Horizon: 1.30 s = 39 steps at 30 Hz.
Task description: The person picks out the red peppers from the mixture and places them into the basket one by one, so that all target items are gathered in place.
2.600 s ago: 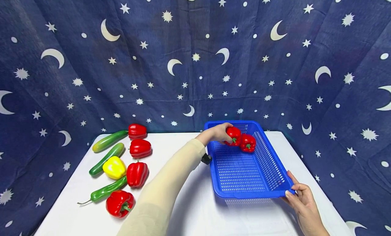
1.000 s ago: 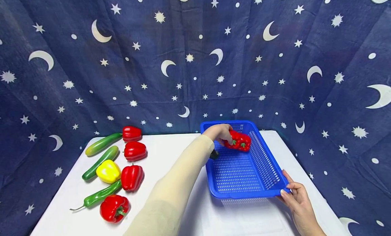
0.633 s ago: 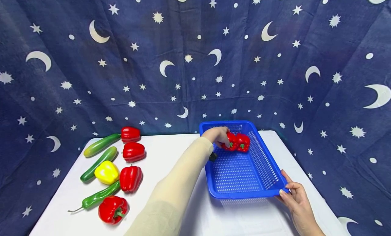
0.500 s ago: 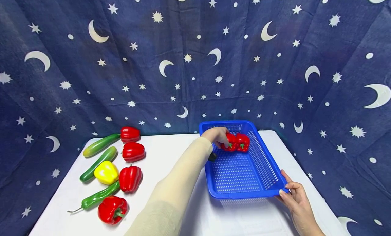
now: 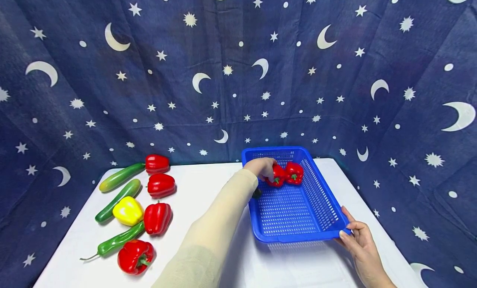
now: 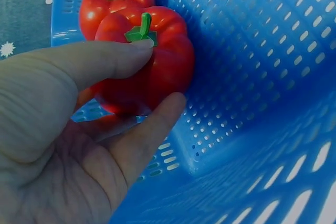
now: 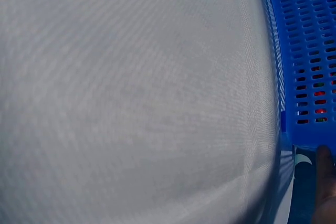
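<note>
In the head view, a blue plastic basket (image 5: 298,238) stands on the right part of the table, perforated and tilted. My left hand (image 5: 263,168) reaches inside and holds a red bell pepper (image 5: 277,177) with a green stem. In the left wrist view the thumb of my left hand (image 6: 100,93) lies over that pepper (image 6: 170,51) beside its stem, fingers around its side. A second red bell pepper (image 5: 294,173) sits beside it in the basket. At the near right corner my right hand (image 5: 361,248) grips the basket's rim, thumb on top.
On the table's left lie several more red bell peppers (image 5: 158,219), a yellow bell pepper (image 5: 128,211), a long green chili pepper (image 5: 120,241) and two cucumbers (image 5: 118,200). A white cloth (image 5: 208,184) covers the table. A dark blue curtain (image 5: 208,93) hangs behind.
My left hand has lowered the red bell pepper beside the other one in the basket, then shifted slightly left and nearer. My right hand keeps its grip. The head view has drifted a little.
</note>
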Motion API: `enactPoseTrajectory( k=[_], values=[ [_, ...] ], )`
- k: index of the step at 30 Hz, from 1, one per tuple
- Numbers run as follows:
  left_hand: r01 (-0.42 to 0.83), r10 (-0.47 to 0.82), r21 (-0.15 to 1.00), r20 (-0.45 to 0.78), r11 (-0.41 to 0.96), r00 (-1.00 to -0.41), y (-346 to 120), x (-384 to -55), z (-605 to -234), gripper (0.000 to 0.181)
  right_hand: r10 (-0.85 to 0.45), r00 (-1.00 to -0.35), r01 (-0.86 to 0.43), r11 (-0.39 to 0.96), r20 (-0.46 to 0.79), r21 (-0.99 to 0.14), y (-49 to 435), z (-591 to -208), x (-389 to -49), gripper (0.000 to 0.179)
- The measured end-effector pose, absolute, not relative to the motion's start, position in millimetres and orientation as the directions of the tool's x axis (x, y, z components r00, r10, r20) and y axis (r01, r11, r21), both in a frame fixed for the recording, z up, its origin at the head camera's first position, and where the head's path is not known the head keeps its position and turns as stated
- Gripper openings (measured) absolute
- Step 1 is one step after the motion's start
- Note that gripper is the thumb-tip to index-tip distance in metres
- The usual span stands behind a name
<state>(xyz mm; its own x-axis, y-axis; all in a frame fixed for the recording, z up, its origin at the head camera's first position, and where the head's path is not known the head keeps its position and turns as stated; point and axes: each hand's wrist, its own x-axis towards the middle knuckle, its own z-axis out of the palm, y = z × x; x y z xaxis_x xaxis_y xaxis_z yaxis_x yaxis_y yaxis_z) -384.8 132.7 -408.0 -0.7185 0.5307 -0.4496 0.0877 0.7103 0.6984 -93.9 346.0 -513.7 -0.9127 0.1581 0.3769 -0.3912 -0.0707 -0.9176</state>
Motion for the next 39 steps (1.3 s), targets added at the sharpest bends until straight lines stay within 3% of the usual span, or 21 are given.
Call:
enactPoseTrajectory(
  k=[24, 39],
  values=[
    [0.109, 0.539, 0.711, -0.414, 0.694, -0.733, 128.9, -386.8, -408.1, 0.08, 0.186, -0.936, -0.307, -0.022, 0.298, -0.951, 344.9, -509.7, -92.4, 0.021],
    [0.265, 0.629, 0.699, -0.331, 0.664, -0.704, 121.9, -391.3, -390.7, 0.073, 0.193, -0.938, -0.294, -0.009, 0.287, -0.956, 343.3, -506.5, -91.4, 0.021]
  ],
)
